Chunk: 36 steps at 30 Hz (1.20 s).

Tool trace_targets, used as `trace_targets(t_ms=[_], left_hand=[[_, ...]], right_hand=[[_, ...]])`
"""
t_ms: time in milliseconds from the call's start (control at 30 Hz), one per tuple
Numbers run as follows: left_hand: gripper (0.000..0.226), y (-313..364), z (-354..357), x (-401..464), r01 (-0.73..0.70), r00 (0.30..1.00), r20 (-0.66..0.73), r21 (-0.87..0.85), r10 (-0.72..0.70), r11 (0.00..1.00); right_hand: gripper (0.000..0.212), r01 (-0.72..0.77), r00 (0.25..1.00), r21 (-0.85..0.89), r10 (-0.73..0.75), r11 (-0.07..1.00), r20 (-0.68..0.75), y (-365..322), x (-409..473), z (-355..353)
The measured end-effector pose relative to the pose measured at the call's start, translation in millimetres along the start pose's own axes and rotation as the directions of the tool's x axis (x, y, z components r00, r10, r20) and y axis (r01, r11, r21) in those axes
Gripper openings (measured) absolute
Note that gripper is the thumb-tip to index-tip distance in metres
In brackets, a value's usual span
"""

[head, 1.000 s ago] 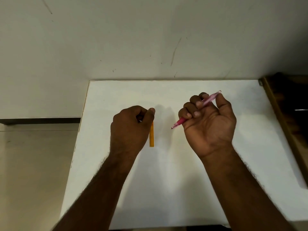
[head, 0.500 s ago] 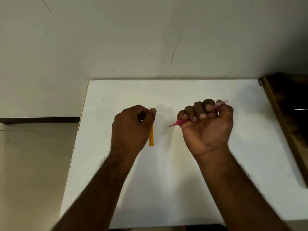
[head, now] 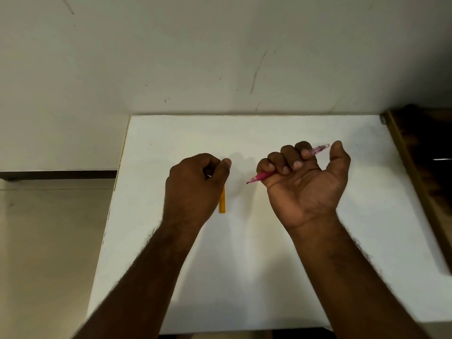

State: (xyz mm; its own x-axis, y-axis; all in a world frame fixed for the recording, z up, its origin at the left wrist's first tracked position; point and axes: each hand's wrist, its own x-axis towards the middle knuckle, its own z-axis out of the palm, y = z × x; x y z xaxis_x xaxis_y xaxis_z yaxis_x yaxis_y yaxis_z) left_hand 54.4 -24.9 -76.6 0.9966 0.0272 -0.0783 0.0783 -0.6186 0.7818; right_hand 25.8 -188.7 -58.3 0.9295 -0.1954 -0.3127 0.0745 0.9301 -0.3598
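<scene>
My left hand (head: 195, 187) is curled into a fist over the white table (head: 244, 265), knuckles up. An orange pen (head: 222, 201) sticks out toward me from under its thumb, and the fingers seem to grip the pen's hidden upper part. To the right, my right hand (head: 305, 189) is turned palm up, its fingers curled round a pink translucent pen (head: 263, 176). That pen's tip points left and down toward the table; its clear end (head: 320, 149) juts out past the index finger. The right thumb stands apart from the pen.
The table meets a pale scuffed wall (head: 220, 57) at the back. A dark wooden piece of furniture (head: 425, 167) borders the table's right edge. A beige floor (head: 49, 241) lies off the left edge.
My right hand has turned more palm up and its thumb has lifted off the pink pen. The left hand and the orange pen have stayed put.
</scene>
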Motion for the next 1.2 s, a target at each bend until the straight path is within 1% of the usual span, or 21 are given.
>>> trace_targets(t_ms=[133, 333, 467, 533, 567, 600, 633, 700, 733, 767, 833, 933, 1000, 1100, 1200], left_hand=[[0.032, -0.5, -0.2, -0.6, -0.009, 1.000, -0.019, 0.006, 0.010, 1.000], [0.015, 0.6, 0.0, -0.6, -0.044, 0.998, -0.055, -0.049, 0.041, 0.998], [0.027, 0.8, -0.3, -0.6, -0.061, 0.997, -0.046, -0.079, 0.057, 0.995], [0.031, 2.8, -0.2, -0.1, -0.049, 0.998, -0.046, -0.136, 0.043, 0.990], [0.030, 4.4, -0.5, 0.5, -0.026, 0.999, -0.035, -0.198, 0.019, 0.980], [0.028, 6.0, -1.2, 1.5, 0.013, 1.000, -0.014, -0.296, -0.018, 0.955], [0.025, 7.7, -2.7, 2.6, 0.073, 0.997, 0.026, -0.420, -0.068, 0.904], [0.019, 10.4, -7.9, 4.5, 0.203, 0.979, 0.140, -0.641, -0.147, 0.740], [0.018, 10.7, -10.2, 5.3, 0.244, 0.970, 0.183, -0.708, -0.162, 0.663], [0.019, 10.2, -11.8, 6.2, 0.270, 0.963, 0.209, -0.748, -0.170, 0.606], [0.023, 9.0, -13.8, 7.1, 0.286, 0.958, 0.226, -0.785, -0.175, 0.550], [0.027, 9.3, -15.9, 7.0, 0.266, 0.964, 0.211, -0.790, -0.162, 0.553], [0.029, 10.9, -16.6, 6.3, 0.246, 0.969, 0.181, -0.769, -0.168, 0.591], [0.031, 13.7, -16.8, 3.8, 0.174, 0.984, 0.106, -0.712, -0.141, 0.680], [0.034, 16.4, -16.0, 1.5, 0.135, 0.990, 0.075, -0.697, -0.116, 0.704]], right_hand=[[0.043, 0.004, 1.000, -0.004, -0.004, 1.000, 0.008, -0.4, 0.1, 0.5], [0.046, 0.013, 1.000, -0.026, -0.013, 1.000, 0.014, -1.8, 0.1, 0.7], [0.046, 0.011, 1.000, -0.049, -0.010, 0.999, 0.024, -1.6, -0.2, 2.4], [0.048, 0.012, 1.000, -0.057, -0.010, 0.998, 0.026, -2.4, -0.5, 3.3], [0.047, 0.014, 1.000, -0.060, -0.012, 0.998, 0.026, -3.0, -0.6, 3.5], [0.046, 0.015, 1.000, -0.064, -0.014, 0.998, 0.026, -3.3, -0.7, 3.5], [0.045, 0.017, 1.000, -0.066, -0.015, 0.998, 0.025, -3.5, -0.8, 3.4], [0.045, 0.015, 1.000, -0.065, -0.014, 0.998, 0.025, -3.3, -0.9, 3.4], [0.046, 0.013, 1.000, -0.062, -0.011, 0.998, 0.028, -3.2, -0.8, 3.6], [0.047, 0.010, 0.999, -0.061, -0.008, 0.998, 0.031, -3.0, -0.7, 3.8], [0.045, 0.009, 0.999, -0.072, -0.006, 0.997, 0.036, -3.1, -0.4, 4.0], [0.043, 0.008, 0.999, -0.087, -0.004, 0.996, 0.047, -2.4, -0.8, 4.1], [0.045, 0.000, 0.999, -0.080, 0.004, 0.997, 0.054, -2.3, -1.3, 4.4], [0.044, 0.000, 0.999, -0.092, 0.004, 0.996, 0.051, -2.7, -1.6, 5.3], [0.044, -0.002, 0.998, -0.089, 0.007, 0.996, 0.056, -2.7, -2.9, 7.0]])
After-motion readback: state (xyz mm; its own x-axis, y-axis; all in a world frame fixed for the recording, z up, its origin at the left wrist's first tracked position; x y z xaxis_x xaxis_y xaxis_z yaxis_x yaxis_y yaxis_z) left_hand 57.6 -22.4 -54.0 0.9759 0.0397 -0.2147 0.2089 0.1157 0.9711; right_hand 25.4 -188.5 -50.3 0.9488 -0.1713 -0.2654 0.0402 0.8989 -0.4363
